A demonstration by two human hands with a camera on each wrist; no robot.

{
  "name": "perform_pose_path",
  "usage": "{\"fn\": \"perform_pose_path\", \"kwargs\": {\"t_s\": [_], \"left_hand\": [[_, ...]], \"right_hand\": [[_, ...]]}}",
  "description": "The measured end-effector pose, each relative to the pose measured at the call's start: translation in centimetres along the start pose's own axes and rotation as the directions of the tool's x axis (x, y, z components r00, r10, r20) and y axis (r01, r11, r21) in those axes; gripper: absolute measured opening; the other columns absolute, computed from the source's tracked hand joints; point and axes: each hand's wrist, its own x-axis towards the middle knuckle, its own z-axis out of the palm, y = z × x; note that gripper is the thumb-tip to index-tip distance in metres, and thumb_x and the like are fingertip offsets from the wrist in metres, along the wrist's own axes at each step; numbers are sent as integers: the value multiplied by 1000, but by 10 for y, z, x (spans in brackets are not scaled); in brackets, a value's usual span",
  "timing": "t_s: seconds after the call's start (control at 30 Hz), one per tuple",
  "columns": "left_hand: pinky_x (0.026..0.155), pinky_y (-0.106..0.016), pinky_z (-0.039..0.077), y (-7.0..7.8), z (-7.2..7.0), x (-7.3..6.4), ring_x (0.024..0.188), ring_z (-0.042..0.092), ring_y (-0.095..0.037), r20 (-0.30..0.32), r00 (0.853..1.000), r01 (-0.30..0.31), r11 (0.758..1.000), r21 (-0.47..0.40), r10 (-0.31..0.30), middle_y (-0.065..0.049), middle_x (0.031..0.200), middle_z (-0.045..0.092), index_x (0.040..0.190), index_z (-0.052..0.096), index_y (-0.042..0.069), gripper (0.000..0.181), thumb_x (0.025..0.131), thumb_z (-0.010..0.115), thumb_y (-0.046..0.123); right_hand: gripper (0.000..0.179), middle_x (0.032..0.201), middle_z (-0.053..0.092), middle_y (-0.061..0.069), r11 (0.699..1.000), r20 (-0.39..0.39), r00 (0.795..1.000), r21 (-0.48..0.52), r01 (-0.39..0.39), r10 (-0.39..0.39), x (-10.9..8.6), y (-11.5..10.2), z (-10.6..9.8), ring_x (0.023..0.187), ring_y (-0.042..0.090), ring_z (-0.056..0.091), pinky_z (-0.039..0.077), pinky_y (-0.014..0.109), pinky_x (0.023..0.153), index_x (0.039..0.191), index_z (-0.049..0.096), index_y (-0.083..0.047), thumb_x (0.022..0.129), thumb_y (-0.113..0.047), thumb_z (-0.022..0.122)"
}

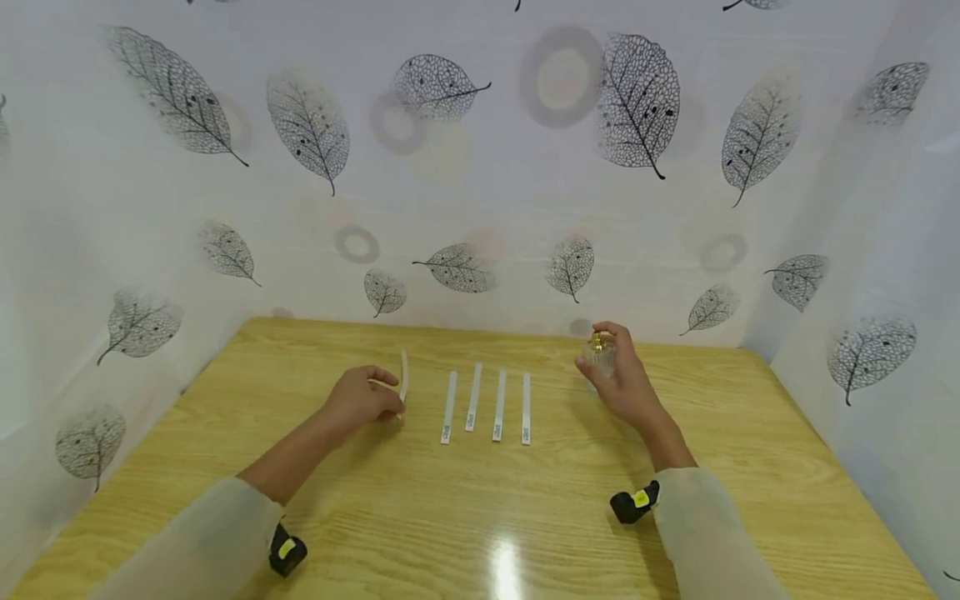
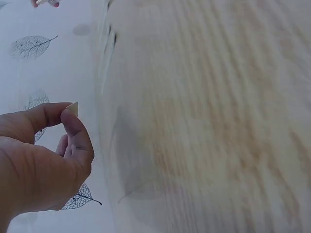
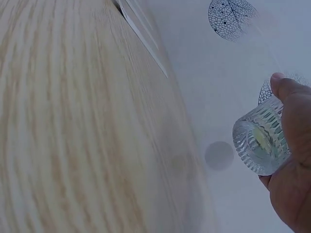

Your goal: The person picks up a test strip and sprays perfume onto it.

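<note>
Between thumb and fingers my left hand (image 1: pixel 362 395) pinches a narrow white paper strip (image 1: pixel 404 372), held upright and slightly bowed over the left part of the table. In the left wrist view only a small pale end of that strip (image 2: pixel 73 108) pokes out at the fingertips. My right hand (image 1: pixel 628 390) grips a clear ribbed glass perfume bottle (image 1: pixel 598 359) with a gold spray top (image 1: pixel 597 341), one finger lying on the top. The right wrist view shows the bottle's round base (image 3: pixel 257 143), raised above the table; its top is hidden there.
Several white test strips (image 1: pixel 499 406) with small dark print at their near ends lie in a row on the wooden table (image 1: pixel 450 517), between the hands. A white sheet with leaf prints (image 1: pixel 510 192) hangs behind and along both sides.
</note>
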Motion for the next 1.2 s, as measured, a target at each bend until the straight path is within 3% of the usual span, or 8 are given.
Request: {"fn": "perform_pose_path", "kwargs": {"t_s": [0.2, 0.43, 0.67, 0.8, 0.97, 1.2], "left_hand": [[82, -34, 61, 5, -3, 15, 80, 66, -18, -14, 1000, 17, 992, -122, -19, -15, 101, 65, 124, 58, -9, 40, 87, 72, -1], [82, -29, 58, 13, -5, 24, 84, 65, -16, -16, 1000, 7, 979, -204, -11, -13, 106, 64, 130, 56, -9, 42, 91, 70, 0], [85, -29, 58, 18, -2, 30, 87, 66, -15, -1, 1000, -14, 963, -270, 14, -12, 110, 63, 136, 52, -9, 46, 94, 69, 2], [88, -31, 58, 20, 5, 33, 86, 66, -15, 5, 1000, -20, 949, -314, 22, -11, 105, 65, 136, 52, -9, 46, 94, 69, 0], [81, -26, 59, 24, 16, 37, 80, 66, -14, 6, 1000, -22, 915, -402, 26, -9, 96, 67, 134, 52, -10, 44, 93, 68, -4], [76, -23, 58, 29, 32, 41, 80, 66, -14, 20, 999, -32, 881, -472, 47, -9, 96, 66, 134, 53, -9, 43, 94, 67, -6]], "right_hand": [[57, 145, 34, 36, 998, 10, 999, -62, 34, -33, 6, -7, 5, 118, 51, 55, 51, 63, 90, 149, 19, -12, 107, -24, 56], [52, 127, 37, 33, 985, -10, 997, -157, 75, -78, 13, -14, 11, 112, 43, 44, 46, 58, 89, 146, 21, -4, 107, -17, 54], [53, 122, 42, 27, 961, -75, 988, -253, 113, -136, 20, -21, 18, 103, 36, 42, 46, 47, 75, 140, 29, -4, 99, -7, 62], [52, 119, 46, 25, 943, -89, 984, -310, 119, -154, 25, -26, 22, 94, 33, 42, 42, 45, 72, 137, 35, -6, 93, -5, 62], [53, 117, 49, 22, 925, -118, 974, -352, 141, -193, 29, -31, 29, 93, 34, 43, 40, 47, 74, 134, 40, -5, 88, -4, 66], [53, 111, 47, 19, 910, -163, 959, -386, 154, -232, 34, -36, 36, 87, 33, 43, 37, 45, 72, 129, 44, -10, 82, -5, 68]]}}
